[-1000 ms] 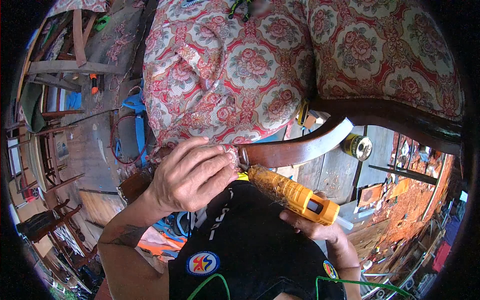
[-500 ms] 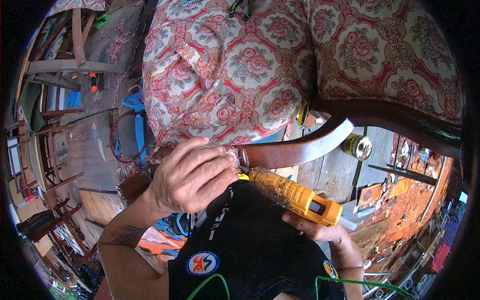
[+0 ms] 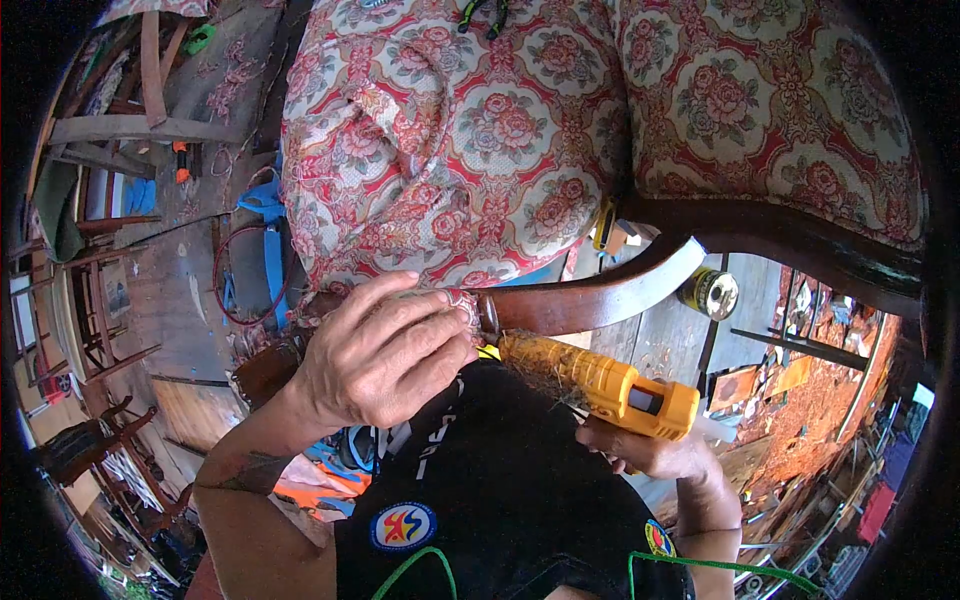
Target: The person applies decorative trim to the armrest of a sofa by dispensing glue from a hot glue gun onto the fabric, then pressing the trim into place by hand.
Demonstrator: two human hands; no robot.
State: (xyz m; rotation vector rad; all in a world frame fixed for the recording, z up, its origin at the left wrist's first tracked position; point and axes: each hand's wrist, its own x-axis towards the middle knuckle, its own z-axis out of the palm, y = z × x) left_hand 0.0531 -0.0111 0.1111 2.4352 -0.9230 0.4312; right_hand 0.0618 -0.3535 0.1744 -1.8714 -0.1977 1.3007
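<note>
My right hand [image 3: 645, 447] is wrapped round the handle of a yellow glue gun [image 3: 605, 382], whose body is covered in stringy glue and fibres. A pale glue stick [image 3: 712, 430] pokes out of its rear. The nozzle points at the end of the upholstered pad on the wooden armrest [image 3: 585, 303], close by my left fingers; the tip itself is hidden. My left hand [image 3: 385, 355] presses on the floral-covered armrest pad [image 3: 462, 303] with its fingers curled over it, hiding most of the pad.
A floral seat cushion [image 3: 500, 130] carries a loose fabric strip [image 3: 415, 150] and green-black pliers [image 3: 485, 18]. The floral backrest [image 3: 760, 110] rises at right. On the floor stand a tin can [image 3: 712, 293] and, at left, a blue tool with a cord [image 3: 275, 265].
The glue gun's rear end has shifted slightly right, together with my right hand. My left hand stays on the armrest pad.
</note>
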